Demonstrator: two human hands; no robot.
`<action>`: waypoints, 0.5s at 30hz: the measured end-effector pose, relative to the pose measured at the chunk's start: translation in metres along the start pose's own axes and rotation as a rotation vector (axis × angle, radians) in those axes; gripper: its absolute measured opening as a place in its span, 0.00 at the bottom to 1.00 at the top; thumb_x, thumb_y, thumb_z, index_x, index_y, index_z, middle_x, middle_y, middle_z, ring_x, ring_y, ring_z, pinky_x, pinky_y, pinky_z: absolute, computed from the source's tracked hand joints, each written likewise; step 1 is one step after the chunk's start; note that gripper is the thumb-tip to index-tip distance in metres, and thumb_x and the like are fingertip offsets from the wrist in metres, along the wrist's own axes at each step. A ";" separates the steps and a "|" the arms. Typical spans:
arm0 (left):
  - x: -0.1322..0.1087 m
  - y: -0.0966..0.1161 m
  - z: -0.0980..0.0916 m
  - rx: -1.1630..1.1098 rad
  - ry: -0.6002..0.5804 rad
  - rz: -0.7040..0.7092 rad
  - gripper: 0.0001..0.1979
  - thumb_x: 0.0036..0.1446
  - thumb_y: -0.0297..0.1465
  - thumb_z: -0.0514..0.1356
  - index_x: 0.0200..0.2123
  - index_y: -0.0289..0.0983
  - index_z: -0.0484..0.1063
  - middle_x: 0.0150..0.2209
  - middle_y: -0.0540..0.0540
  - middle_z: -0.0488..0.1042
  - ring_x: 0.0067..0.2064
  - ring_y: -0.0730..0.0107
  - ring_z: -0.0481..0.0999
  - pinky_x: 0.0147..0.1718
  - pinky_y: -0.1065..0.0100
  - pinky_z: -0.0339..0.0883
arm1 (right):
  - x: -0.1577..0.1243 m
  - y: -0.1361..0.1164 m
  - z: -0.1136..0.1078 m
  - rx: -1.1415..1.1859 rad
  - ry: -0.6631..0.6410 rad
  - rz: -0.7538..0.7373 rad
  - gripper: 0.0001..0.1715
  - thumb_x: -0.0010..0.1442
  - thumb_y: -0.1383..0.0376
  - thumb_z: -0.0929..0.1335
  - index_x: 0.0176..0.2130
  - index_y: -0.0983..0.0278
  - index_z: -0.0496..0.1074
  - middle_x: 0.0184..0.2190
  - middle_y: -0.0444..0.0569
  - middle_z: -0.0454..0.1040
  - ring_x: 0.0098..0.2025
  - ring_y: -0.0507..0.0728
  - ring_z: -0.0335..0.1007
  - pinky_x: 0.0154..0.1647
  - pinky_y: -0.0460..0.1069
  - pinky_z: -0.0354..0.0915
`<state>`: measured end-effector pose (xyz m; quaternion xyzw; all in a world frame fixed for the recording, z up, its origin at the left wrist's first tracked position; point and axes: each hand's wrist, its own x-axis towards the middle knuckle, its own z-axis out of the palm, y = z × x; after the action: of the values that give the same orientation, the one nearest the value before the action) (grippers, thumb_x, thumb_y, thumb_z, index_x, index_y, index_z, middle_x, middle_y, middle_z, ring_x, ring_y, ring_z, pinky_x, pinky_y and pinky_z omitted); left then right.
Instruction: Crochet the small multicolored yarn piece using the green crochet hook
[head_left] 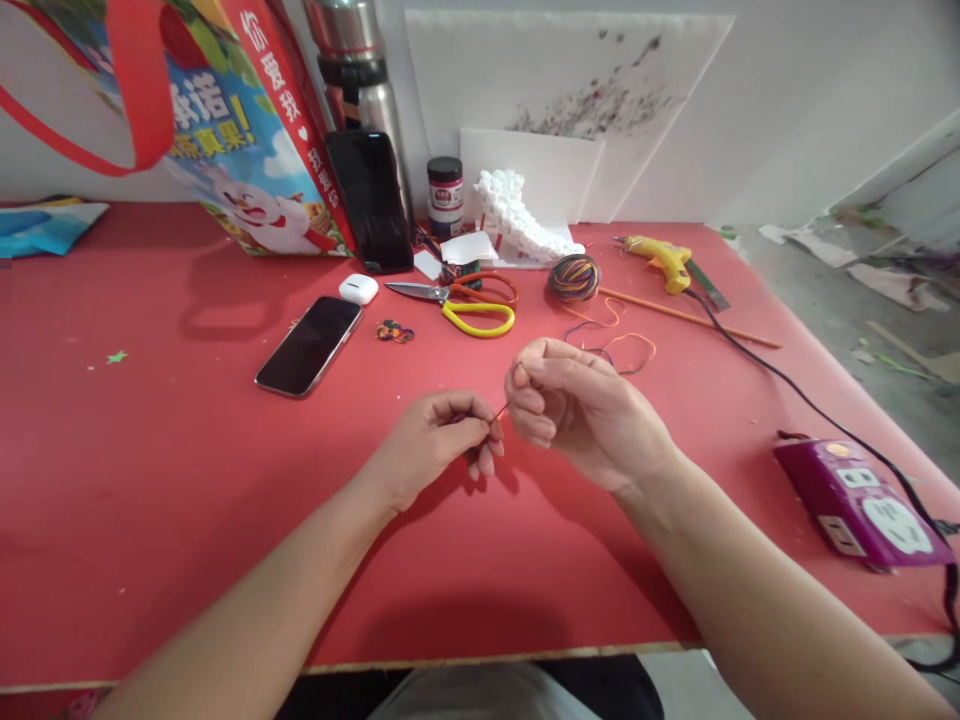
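Above the red table, my left hand [448,440] pinches a thin dark strand of yarn [501,411] between thumb and forefinger. The strand runs across a small gap to my right hand [581,405], whose thumb and forefinger are pressed together on it. Past my right hand, loose multicoloured yarn [637,340] trails from a yarn ball [574,277]. Scissors [457,300] with one orange and one yellow handle lie beyond both hands. A small knotted bit of coloured yarn [394,331] sits left of them. My fingers hide the strand's ends.
A phone [311,345] and white earbud case [358,289] lie at left. A second phone [370,200] leans upright on a steel flask [352,60] beside a gift bag [255,170]. A yellow glue gun [660,260], wooden stick [697,320] and purple power socket box [862,500] are at right.
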<state>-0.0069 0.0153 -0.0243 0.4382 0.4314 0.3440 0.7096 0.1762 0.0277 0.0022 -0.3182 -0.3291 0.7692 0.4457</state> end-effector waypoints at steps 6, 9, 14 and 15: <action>0.003 -0.002 0.001 0.015 0.057 -0.021 0.06 0.50 0.29 0.64 0.23 0.34 0.76 0.21 0.46 0.76 0.20 0.69 0.75 0.21 0.69 0.71 | 0.000 0.007 0.001 0.011 -0.013 -0.078 0.09 0.60 0.68 0.73 0.28 0.65 0.75 0.21 0.40 0.67 0.20 0.46 0.57 0.21 0.43 0.54; 0.003 -0.002 0.001 -0.023 0.036 -0.031 0.05 0.50 0.29 0.65 0.24 0.34 0.76 0.21 0.46 0.77 0.19 0.69 0.75 0.20 0.69 0.72 | -0.002 0.006 0.002 -0.021 -0.034 -0.110 0.09 0.60 0.69 0.72 0.28 0.65 0.75 0.20 0.40 0.65 0.20 0.46 0.57 0.21 0.43 0.54; 0.003 0.001 -0.008 -0.195 -0.047 -0.063 0.11 0.57 0.35 0.69 0.30 0.32 0.80 0.27 0.44 0.80 0.24 0.71 0.76 0.25 0.71 0.74 | -0.005 0.001 -0.004 -0.244 -0.124 -0.223 0.10 0.65 0.67 0.71 0.30 0.64 0.76 0.24 0.43 0.74 0.23 0.49 0.68 0.26 0.45 0.63; 0.004 0.002 -0.011 -0.232 -0.051 -0.074 0.12 0.58 0.37 0.69 0.32 0.32 0.81 0.29 0.43 0.81 0.26 0.70 0.78 0.27 0.71 0.74 | -0.005 0.000 -0.006 -0.294 -0.135 -0.241 0.10 0.65 0.67 0.71 0.30 0.64 0.76 0.25 0.43 0.75 0.25 0.50 0.70 0.27 0.45 0.65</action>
<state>-0.0156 0.0226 -0.0265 0.3456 0.3864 0.3538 0.7785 0.1830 0.0244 0.0003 -0.2861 -0.5027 0.6734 0.4604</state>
